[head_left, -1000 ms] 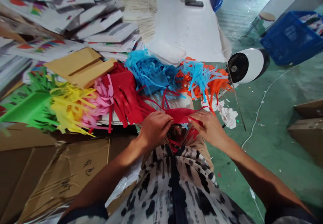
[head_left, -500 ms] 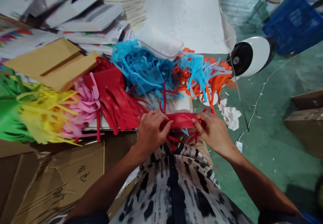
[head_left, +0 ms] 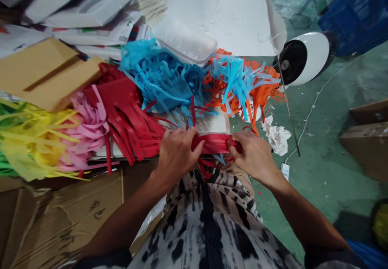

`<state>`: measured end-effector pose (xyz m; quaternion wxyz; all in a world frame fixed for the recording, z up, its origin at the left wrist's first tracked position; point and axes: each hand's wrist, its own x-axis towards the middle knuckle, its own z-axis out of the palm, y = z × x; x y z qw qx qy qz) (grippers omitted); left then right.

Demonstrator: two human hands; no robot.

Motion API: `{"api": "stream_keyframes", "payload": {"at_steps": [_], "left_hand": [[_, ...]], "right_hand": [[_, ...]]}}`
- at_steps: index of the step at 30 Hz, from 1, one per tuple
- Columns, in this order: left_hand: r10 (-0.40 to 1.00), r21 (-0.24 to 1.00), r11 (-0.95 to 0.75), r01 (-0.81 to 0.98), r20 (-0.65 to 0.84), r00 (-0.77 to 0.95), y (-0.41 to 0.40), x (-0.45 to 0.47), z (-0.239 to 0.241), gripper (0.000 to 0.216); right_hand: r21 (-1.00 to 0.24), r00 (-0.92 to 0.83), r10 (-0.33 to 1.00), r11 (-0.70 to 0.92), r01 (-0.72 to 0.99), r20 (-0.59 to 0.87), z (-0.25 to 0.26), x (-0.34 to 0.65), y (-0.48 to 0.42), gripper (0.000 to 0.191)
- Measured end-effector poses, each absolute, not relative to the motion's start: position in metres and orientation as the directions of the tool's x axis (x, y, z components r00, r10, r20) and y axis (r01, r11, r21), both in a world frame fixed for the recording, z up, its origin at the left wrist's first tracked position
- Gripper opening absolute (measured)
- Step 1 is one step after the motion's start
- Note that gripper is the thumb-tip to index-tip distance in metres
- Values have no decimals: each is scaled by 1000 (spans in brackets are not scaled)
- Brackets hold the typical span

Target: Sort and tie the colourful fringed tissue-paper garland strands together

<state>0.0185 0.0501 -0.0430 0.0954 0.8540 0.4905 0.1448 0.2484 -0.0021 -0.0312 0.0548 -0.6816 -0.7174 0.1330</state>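
Note:
A red fringed strip (head_left: 214, 144) stretches between my hands at the table's near edge, its thin tails hanging above and below the band. My left hand (head_left: 179, 150) grips one end, thumb pressed against the fingers. At the other end, my right hand (head_left: 252, 152) pinches the strip, fingers curled round it. A pile of red fringe (head_left: 124, 117) lies just left of my left hand. Beyond the hands are blue fringe (head_left: 169, 81), light blue fringe (head_left: 235, 77) and orange fringe (head_left: 260, 93).
Pink fringe (head_left: 86, 129) and yellow fringe (head_left: 39, 135) lie at the left, beside tan cardboard pieces (head_left: 36, 69). Below is a cardboard box (head_left: 81, 208). A white fan (head_left: 315, 57), crumpled paper (head_left: 276, 136) and a power cord (head_left: 312, 107) occupy the floor to the right.
The view has shifted slightly, so the piles at the left appear further left. Both hands still hold the red strip, and its visible middle part looks a little shorter.

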Motion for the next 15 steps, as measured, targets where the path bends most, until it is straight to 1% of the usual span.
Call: {"api": "stream_keyframes", "payload": {"at_steps": [2, 3, 5, 6, 8, 12, 13, 15], "left_hand": [[834, 295, -551, 780, 233, 501, 50, 18, -44, 21], [794, 283, -604, 745, 291, 533, 50, 18, -44, 23], [661, 240, -746, 621, 380, 647, 50, 17, -45, 24], [591, 221, -805, 551, 391, 706, 50, 16, -46, 25], [487, 209, -873, 440, 366, 793, 51, 15, -47, 26], [452, 187, -892, 412, 321, 833, 48, 12, -45, 30], [449, 179, -893, 413, 310, 838, 47, 12, -44, 31], [448, 174, -893, 414, 288, 846, 43, 11, -42, 34]], "right_hand": [[-245, -56, 991, 26, 969, -118, -30, 246, -1, 18], [-232, -51, 991, 20, 972, -127, -30, 245, -1, 18], [-209, -44, 989, 13, 978, -141, -29, 242, 0, 20], [-197, -35, 989, 7, 980, -142, -28, 242, 1, 22], [-169, -4, 990, -20, 985, -142, -26, 246, 0, 23], [-120, 121, 987, -133, 984, -103, -17, 274, -11, 19], [-121, 139, 988, -146, 982, -63, -14, 282, -17, 19], [-147, 133, 988, -121, 982, 81, -8, 292, -28, 23]]}}
